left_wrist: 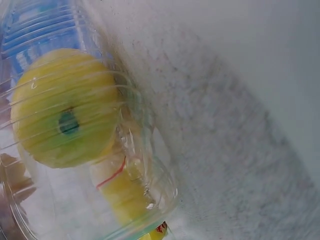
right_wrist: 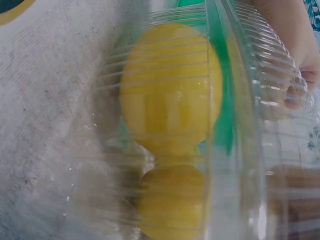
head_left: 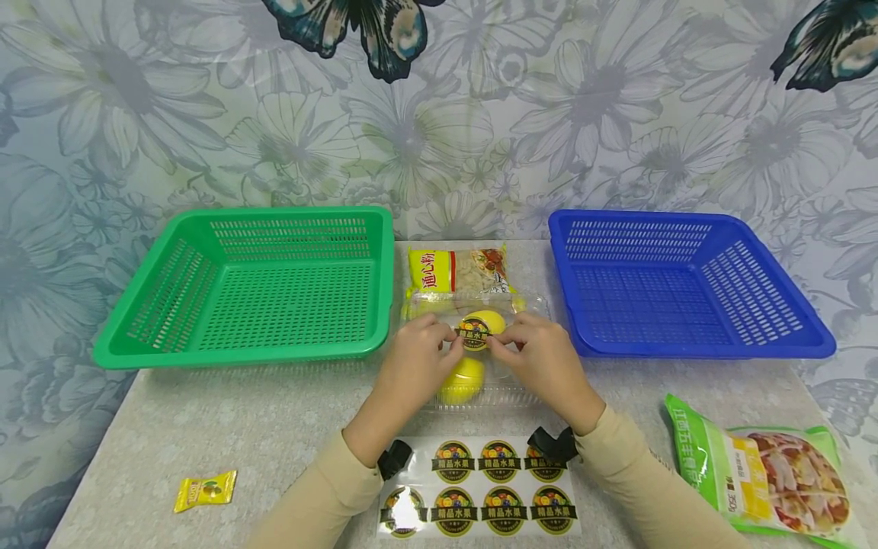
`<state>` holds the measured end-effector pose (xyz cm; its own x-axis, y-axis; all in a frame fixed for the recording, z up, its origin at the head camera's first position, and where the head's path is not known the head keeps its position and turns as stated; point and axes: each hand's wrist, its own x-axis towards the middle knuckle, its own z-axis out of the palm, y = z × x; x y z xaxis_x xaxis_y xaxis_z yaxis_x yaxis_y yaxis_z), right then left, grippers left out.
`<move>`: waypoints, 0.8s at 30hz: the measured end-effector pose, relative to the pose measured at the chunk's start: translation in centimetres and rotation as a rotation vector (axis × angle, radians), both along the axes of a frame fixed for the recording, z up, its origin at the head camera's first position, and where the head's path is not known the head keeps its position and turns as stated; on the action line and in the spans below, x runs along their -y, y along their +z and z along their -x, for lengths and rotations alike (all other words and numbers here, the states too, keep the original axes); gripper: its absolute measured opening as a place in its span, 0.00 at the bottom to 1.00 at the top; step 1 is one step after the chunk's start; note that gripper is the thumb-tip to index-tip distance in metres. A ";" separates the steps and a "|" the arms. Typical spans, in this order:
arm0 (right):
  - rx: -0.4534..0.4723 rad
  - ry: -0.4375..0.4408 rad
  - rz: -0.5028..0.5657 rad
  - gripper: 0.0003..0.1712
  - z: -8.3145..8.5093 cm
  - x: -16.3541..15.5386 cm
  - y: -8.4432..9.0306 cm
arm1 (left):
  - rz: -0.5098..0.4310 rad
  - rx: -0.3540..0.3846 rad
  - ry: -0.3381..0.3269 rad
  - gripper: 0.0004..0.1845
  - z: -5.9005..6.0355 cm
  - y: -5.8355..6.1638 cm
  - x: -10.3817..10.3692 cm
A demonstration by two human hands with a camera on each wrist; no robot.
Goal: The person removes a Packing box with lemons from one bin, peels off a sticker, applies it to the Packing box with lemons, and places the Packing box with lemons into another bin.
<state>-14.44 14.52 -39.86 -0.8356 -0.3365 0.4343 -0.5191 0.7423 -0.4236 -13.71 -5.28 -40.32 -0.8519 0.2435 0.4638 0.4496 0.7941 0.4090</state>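
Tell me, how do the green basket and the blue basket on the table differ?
The green basket sits on the person's left side of the table; the blue basket sits on their right. They differ in colour, plainly. The green basket's rim looks rounder at the corners, while the blue basket's looks more angular. Both are slotted plastic trays with nothing visible inside, flanking the clear box of yellow fruit.

1. A round sticker (head_left: 474, 333) on the clear clamshell box (head_left: 480, 347) is showing "精品水果" across a dark band.
2. The stickers on the sheet (head_left: 478, 488) near the table edge are carrying the same "精品水果".
3. The yellow pasta packet (head_left: 461, 270) is reading "通心粉".
4. The green bag's (head_left: 764, 473) lettering is staying too small to read.
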 end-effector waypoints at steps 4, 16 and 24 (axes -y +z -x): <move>0.000 -0.005 0.013 0.06 0.1 0.0 0.1 | -0.025 -0.010 0.008 0.05 -0.1 0.0 0.1; -0.011 0.034 -0.011 0.11 -1.0 -0.6 0.7 | -0.063 -0.014 -0.048 0.08 -1.0 0.8 0.8; -0.119 -0.019 -0.033 0.15 -2.6 -1.9 0.7 | -0.059 -0.015 -0.007 0.15 -2.9 1.6 2.2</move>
